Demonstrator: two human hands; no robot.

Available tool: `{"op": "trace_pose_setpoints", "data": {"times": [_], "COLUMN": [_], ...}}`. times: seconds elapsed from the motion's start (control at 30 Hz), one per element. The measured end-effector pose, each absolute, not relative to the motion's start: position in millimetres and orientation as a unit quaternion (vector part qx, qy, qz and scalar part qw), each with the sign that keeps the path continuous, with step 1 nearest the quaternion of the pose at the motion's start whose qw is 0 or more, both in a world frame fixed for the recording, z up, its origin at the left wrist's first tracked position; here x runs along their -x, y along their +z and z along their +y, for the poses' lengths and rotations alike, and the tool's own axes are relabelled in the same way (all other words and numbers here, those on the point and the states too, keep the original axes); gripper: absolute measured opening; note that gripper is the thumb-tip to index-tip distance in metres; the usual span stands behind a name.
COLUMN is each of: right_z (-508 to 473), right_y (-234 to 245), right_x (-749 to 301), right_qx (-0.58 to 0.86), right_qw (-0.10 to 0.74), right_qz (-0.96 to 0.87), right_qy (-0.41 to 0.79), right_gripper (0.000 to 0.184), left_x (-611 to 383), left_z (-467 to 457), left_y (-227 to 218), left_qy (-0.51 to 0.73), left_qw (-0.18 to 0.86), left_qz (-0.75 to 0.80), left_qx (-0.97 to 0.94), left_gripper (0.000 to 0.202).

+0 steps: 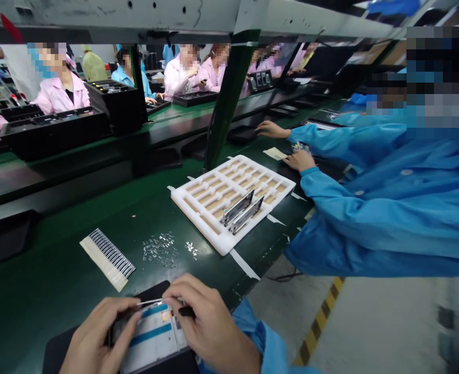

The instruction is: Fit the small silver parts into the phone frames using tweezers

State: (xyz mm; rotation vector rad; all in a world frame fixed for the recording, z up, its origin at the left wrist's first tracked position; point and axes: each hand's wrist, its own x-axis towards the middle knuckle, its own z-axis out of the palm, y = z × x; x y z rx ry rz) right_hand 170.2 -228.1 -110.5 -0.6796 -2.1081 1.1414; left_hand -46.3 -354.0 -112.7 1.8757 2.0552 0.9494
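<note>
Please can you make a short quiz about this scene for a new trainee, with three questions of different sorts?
1. Multiple choice: what stands in the white foam tray?
A) two metal frames
B) a roll of tape
C) a pair of scissors

2. True or false: the barcode strip lies inside the tray.

3. Fill the gap: the person's left hand and right hand work above a black mat, and the sleeve beside the right hand is ___.

Key: 1 A; 2 false, it lies on the green bench outside the tray; 3 blue.
</note>
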Motion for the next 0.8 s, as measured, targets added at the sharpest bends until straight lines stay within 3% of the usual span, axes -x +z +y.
{"op": "trace_pose_setpoints", "data": {"times": [0.1,0.2,0.47,0.63,0.8], "right_z": [-219,-217,-221,-222,-231], "right_y": [-123,-132,-137,-134,-131], "right_x": [-183,-187,-185,-184,-184], "right_qx": [0.226,0.204,0.195,0.191,0.192], "right_qw": [0.233,0.195,0.207,0.214,0.176], "right_qz": [-0.904,-0.940,-0.949,-0.953,-0.964], "right_qy": [0.277,0.192,0.136,0.095,0.059], "right_gripper": [0.032,0.034,0.031,0.032,0.024], "left_x": [50,50,47,47,42], "left_z": [-359,-363,-363,-358,-349], "left_y": [-116,-118,-130,-141,-134], "left_qy": [0.251,0.195,0.159,0.123,0.128], "left_qw": [-0.016,-0.047,-0.067,-0.089,-0.119], "left_qz": [0.640,0.599,0.578,0.550,0.535], "left_qx": [-0.726,-0.775,-0.798,-0.821,-0.827], "left_gripper": [0.029,0.035,0.034,0.045,0.046]}}
